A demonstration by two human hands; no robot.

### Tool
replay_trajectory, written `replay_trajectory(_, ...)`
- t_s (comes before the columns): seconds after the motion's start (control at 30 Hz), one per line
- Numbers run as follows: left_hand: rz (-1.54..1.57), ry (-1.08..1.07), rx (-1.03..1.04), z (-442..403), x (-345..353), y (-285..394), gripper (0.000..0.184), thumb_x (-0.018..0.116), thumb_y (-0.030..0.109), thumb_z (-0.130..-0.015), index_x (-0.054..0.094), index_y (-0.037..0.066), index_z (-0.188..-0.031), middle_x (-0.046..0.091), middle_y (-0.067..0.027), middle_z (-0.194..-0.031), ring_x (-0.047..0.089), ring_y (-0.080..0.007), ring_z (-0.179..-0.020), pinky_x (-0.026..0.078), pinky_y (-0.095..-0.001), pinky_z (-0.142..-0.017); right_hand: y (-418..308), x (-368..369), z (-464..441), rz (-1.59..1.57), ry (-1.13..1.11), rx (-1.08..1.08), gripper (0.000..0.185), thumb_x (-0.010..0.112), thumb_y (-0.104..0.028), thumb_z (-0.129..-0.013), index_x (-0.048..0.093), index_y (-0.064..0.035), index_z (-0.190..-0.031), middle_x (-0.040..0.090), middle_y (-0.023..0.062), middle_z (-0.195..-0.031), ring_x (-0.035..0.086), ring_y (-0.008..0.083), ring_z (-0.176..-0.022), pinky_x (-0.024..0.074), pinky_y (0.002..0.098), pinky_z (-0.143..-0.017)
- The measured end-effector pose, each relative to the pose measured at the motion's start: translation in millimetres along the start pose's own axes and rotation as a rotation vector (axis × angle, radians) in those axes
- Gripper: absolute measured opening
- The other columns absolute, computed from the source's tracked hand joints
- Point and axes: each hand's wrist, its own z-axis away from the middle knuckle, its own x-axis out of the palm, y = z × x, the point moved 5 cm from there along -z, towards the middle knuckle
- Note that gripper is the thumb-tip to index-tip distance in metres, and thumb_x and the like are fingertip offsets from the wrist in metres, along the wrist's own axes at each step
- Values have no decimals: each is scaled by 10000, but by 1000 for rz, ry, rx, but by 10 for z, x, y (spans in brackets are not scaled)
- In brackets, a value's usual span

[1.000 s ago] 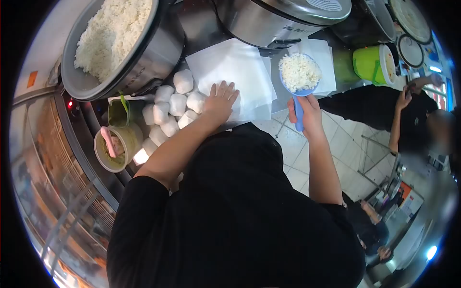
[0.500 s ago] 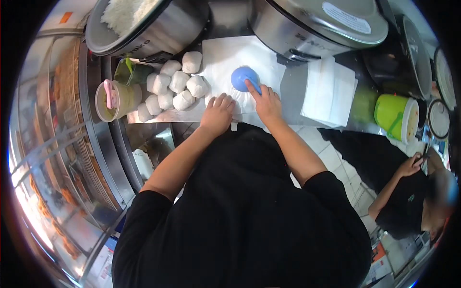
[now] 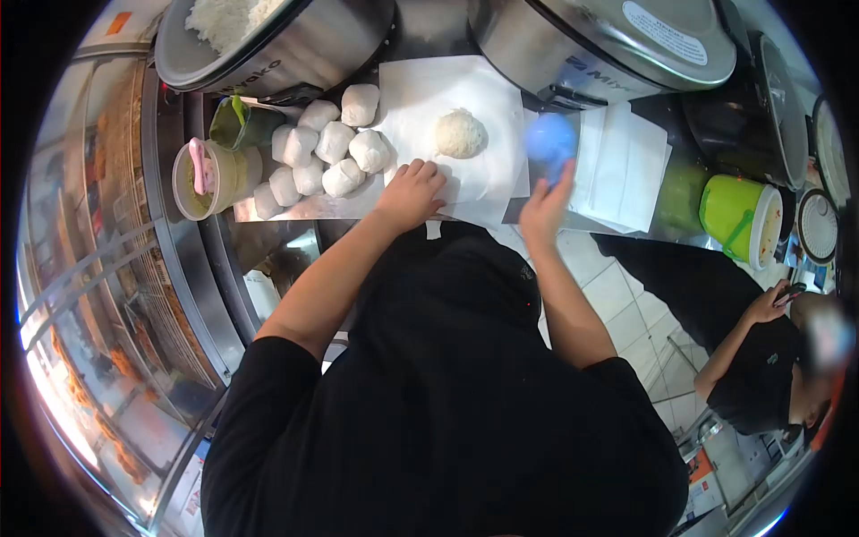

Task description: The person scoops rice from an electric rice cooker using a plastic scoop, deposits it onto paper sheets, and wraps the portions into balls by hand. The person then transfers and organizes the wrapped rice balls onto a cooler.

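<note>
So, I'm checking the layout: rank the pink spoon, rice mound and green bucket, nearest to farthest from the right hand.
1. Rice mound: left, on paper
2. Green bucket: right
3. Pink spoon: far left, in tub

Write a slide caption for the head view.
A molded rice mound sits on white paper beside wrapped bundles, the right hand holding a blue scoop.

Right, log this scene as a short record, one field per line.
Left hand: fingers on the near edge of the white paper sheet
Right hand: holds a round blue plastic scoop, blurred
On sheet: rounded mound of white rice, uncovered
Left of sheet: cluster of white wrapped bundles
Right of scoop: stacked white paper
Behind: open steel cooker containing rice; lidded steel cooker
Far right: lime-green plastic bucket
</note>
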Motion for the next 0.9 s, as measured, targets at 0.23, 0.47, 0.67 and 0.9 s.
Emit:
replay_trajectory(0.23, 230, -110, 0, -285, 112, -291, 175, 775, 178, -850, 703, 80, -976, 670, -120, -1056, 617, -348, -1079, 526, -436, -938, 124, -288, -318, 668, 18, -122, 647, 653, -245, -984, 423, -97, -1570, 521, 239, -1395, 509, 399, -1298, 370, 513, -1112)
replay_trajectory(0.47, 253, -147, -111, -369, -178, -387, 183, 585, 205, -972, 719, 80, -984, 722, -159, -984, 680, -379, -971, 525, -516, -903, -544, 224, 65, 263, -609, -423, 550, 743, -325, -915, 595, -159, -1417, 599, 69, -1313, 538, 293, -1273, 390, 487, -1097)
replay_trajectory(0.67, 105, 71, -3, -242, -357, -118, 233, 626, 232, -961, 652, 94, -1147, 695, -108, -1065, 643, -319, -1053, 474, -489, -934, -207, 328, -28, 135, -482, -353, 412, 757, -307, -898, 699, -153, -1276, 659, 54, -1220, 568, 272, -1245, 382, 478, -1101)
replay_trajectory(0.9, -42, 88, 97, -21, 9, -90, 282, 724, 153, -824, 668, 114, -1097, 673, -56, -1067, 626, -266, -1079, 473, -429, -962, -380, 483, -553, 19, -520, -216, 233, 735, -216, -912, 769, -155, -1134, 733, 38, -1066, 655, 267, -1070, 484, 457, -984)
